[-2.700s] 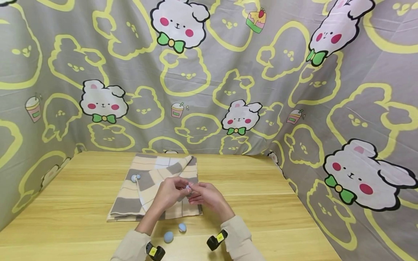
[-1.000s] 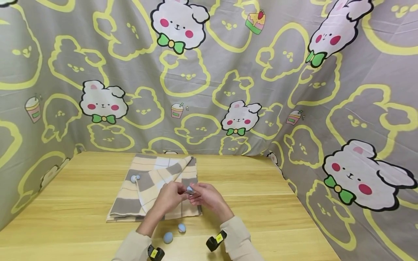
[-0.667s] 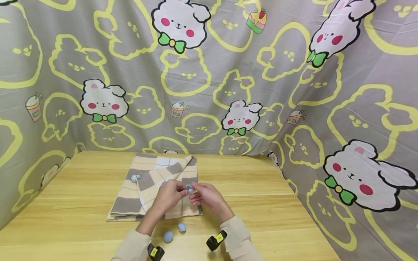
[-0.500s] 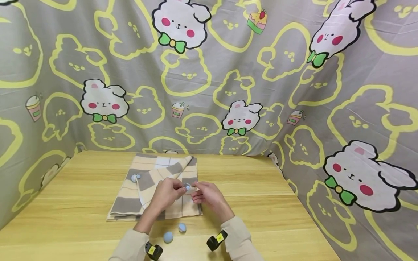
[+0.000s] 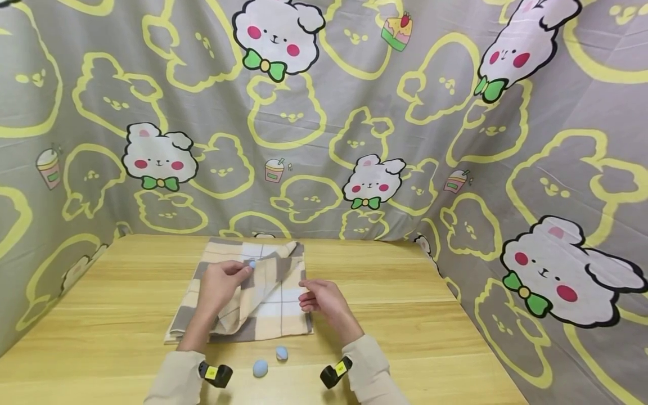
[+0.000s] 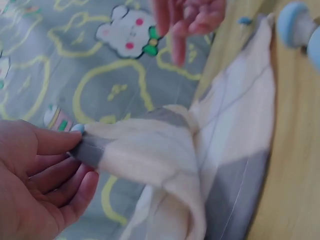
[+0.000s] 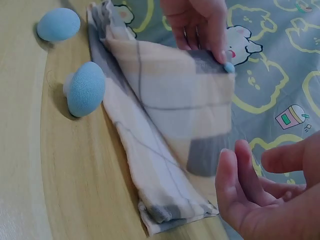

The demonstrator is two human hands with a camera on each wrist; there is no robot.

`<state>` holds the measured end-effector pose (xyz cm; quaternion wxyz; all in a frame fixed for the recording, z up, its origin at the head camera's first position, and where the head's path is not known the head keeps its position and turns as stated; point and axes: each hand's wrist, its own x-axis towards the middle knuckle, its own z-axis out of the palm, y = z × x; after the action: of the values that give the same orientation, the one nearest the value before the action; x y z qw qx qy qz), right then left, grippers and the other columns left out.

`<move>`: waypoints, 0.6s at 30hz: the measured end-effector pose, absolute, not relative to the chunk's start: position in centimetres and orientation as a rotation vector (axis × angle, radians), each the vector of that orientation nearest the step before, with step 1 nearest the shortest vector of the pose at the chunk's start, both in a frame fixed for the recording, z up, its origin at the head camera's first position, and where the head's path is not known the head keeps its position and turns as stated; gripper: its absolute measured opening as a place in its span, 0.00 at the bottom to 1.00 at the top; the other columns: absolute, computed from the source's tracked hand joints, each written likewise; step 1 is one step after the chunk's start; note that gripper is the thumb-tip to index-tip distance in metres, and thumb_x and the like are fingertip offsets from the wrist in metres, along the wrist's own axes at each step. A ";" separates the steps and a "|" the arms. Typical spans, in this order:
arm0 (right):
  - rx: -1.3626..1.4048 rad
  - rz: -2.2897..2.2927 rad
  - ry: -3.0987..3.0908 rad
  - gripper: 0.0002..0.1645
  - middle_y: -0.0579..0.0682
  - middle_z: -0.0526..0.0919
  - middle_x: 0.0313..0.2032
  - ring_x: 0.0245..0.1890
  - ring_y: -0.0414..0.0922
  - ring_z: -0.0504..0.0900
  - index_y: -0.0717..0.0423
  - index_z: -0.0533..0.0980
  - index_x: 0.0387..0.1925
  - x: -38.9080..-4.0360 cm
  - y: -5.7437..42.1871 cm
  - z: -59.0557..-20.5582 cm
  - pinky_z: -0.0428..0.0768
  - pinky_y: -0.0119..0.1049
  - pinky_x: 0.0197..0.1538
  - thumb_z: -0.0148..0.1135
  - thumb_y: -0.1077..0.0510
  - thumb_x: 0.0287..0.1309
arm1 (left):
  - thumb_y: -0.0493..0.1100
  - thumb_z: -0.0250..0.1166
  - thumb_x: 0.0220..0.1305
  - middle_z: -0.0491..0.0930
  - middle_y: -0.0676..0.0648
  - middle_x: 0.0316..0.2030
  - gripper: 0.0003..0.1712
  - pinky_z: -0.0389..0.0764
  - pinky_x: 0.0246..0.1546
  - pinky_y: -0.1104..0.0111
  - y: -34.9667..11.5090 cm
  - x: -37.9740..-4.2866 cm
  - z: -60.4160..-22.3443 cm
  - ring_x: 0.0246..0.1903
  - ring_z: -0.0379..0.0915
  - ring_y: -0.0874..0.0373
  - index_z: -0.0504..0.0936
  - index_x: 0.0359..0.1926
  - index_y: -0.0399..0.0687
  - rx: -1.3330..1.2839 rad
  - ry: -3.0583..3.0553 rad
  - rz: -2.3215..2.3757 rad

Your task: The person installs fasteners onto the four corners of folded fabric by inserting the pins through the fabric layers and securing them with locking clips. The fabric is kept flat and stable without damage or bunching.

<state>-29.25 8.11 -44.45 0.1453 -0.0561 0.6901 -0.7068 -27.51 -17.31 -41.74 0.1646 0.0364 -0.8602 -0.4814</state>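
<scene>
A folded plaid fleece cloth [image 5: 283, 320] in beige, grey and white lies on the table. My left hand [image 5: 220, 284] pinches one corner of its top layer and holds it up, folded back to the left. At the thumb tip sits a small round blue piece [image 6: 77, 128], perhaps part of a clip; its rest is hidden. My right hand [image 5: 326, 304] hovers by the cloth's right edge, fingers loosely bent, with nothing between thumb and fingers in the right wrist view. Two blue round-capped, mushroom-like clips [image 7: 86, 90] lie in front of the cloth, at least one with a pale stem.
The wooden table [image 5: 379, 337] extends to both sides of the cloth. A grey curtain [image 5: 304, 112] with cartoon rabbits hangs behind and along the sides. Each sleeve cuff carries a black wrist camera [image 5: 216, 374].
Earlier both hands held a small blue piece together above the cloth's right part. My left hand has moved left and back, lifting the cloth's corner; the right hand stays, now without it.
</scene>
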 end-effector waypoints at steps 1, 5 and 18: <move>-0.166 -2.031 1.990 0.26 0.49 0.81 0.29 0.27 0.38 0.82 0.73 0.72 0.63 -29.2 8.1 -44.5 0.82 0.28 0.35 0.50 0.56 0.76 | 0.44 0.69 0.67 0.89 0.38 0.39 0.13 0.80 0.32 0.71 -17.8 -27.6 -41.8 0.36 0.86 0.51 0.89 0.43 0.38 0.129 -2.441 -1.380; -0.174 -2.024 1.999 0.25 0.49 0.81 0.28 0.27 0.38 0.82 0.73 0.73 0.60 -29.2 8.2 -44.4 0.82 0.28 0.34 0.50 0.56 0.76 | 0.43 0.69 0.67 0.88 0.36 0.38 0.16 0.78 0.28 0.72 -19.7 -27.6 -42.1 0.31 0.85 0.54 0.87 0.46 0.34 0.247 -2.429 -1.402; -0.199 -1.841 2.233 0.18 0.50 0.81 0.25 0.24 0.40 0.79 0.73 0.79 0.49 -29.2 7.6 -44.7 0.84 0.34 0.33 0.54 0.60 0.72 | 0.40 0.68 0.64 0.87 0.39 0.29 0.15 0.72 0.25 0.68 -23.6 -28.0 -45.1 0.25 0.78 0.59 0.84 0.40 0.28 0.384 -2.550 -1.303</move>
<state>-29.18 7.61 -44.72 0.1200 -0.0682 0.7643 -0.6299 -28.00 -23.61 -45.15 0.1261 0.1318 -0.8755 -0.4475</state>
